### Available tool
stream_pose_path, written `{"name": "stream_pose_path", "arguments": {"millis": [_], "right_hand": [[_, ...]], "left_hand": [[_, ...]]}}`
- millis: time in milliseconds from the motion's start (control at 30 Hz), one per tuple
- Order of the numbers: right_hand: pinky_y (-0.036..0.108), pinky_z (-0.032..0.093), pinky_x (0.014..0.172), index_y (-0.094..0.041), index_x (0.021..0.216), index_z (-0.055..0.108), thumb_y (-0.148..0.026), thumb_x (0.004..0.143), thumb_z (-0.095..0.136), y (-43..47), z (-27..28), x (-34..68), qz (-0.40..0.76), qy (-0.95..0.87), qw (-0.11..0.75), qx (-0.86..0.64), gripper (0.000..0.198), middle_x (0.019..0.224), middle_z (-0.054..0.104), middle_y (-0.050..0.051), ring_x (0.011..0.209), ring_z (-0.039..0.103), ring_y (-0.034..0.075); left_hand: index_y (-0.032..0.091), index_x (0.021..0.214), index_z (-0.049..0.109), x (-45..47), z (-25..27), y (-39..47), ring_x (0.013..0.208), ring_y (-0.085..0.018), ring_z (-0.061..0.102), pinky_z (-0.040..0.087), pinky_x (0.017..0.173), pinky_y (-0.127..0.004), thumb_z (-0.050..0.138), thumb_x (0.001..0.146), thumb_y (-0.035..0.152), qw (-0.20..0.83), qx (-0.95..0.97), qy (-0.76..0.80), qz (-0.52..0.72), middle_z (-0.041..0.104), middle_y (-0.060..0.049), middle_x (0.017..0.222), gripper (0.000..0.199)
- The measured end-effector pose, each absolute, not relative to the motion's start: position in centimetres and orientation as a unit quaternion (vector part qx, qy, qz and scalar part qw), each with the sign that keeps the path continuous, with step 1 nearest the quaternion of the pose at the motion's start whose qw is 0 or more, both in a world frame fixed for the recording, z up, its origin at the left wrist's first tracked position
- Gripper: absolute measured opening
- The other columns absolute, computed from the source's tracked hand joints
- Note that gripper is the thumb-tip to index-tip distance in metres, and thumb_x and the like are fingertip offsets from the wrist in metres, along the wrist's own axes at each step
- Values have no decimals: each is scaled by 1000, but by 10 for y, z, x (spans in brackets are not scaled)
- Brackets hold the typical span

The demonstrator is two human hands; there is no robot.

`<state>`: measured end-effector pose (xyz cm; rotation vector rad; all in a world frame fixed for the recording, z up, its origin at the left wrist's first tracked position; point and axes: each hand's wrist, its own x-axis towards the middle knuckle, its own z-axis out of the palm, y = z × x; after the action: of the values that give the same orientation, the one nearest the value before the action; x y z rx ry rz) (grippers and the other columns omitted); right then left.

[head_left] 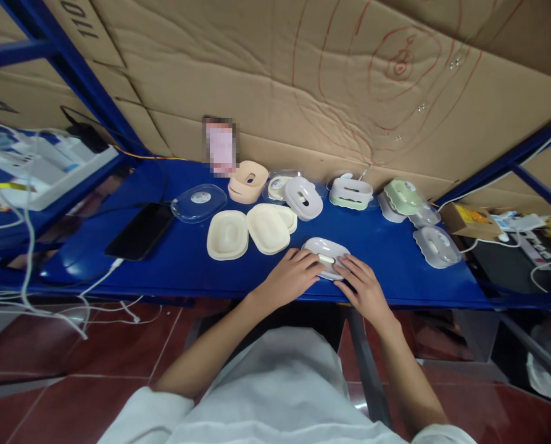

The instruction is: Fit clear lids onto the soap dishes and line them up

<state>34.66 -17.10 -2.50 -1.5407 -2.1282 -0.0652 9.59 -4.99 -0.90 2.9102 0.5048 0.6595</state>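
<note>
Holding the dish point(320, 246) between them, the left hand point(294, 275) and right hand point(365, 287) sit at its two ends on the blue surface point(238, 277). The left fingers lie slightly curled over one end; the right fingers, a little spread, cover the other, with some tips close to the pale strip point(327, 259) between them. How firmly either side presses, I cannot tell.

An uneven push could tip the dish or skid it along the smooth surface. Too much force at the strip might knock it askew, if it is a loose part. Since the dish lies near the edge on the body's side, a slip that way could drop it. A wide sweep of the left fingers might bump the cream tray point(269, 228) beyond them, or the grey lid point(297, 203) farther off.

The dish's long axis runs roughly from the left fingers to the right ones, and the strip follows about that line. Both ends look rounded, so I cannot name a front.
</note>
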Motion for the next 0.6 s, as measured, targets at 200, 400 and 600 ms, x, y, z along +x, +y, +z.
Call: {"name": "stream_pose_path", "arguments": {"millis": [200, 400, 600], "right_hand": [[57, 45, 125, -30, 154, 59, -37, 112, 50, -116, 4, 383, -30, -762, 275, -586, 44, 157, 63, 8, 151, 54, 29], [59, 42, 121, -17, 150, 61, -34, 110, 42, 10, 46, 419, -120, -736, 213, -631, 48, 162, 57, 16, 150, 52, 35], [62, 31, 122, -8, 157, 51, -18, 102, 42, 94, 53, 394, -159, -735, 94, -653, 56, 157, 58, 23, 146, 49, 38]], "left_hand": [[21, 131, 70, 67, -16, -59, 147, -35, 51, 47, 120, -57, 60, 106, 22, 90, 932, 223, 269, 54, -18, 154, 26], [23, 134, 69, 60, -22, -67, 158, -35, 42, 46, 126, -58, 58, 107, 22, 116, 916, 258, 286, 48, -17, 161, 29], [22, 136, 68, 60, -23, -68, 157, -35, 44, 47, 126, -57, 55, 109, 23, 116, 912, 276, 281, 52, -17, 156, 29]]}}
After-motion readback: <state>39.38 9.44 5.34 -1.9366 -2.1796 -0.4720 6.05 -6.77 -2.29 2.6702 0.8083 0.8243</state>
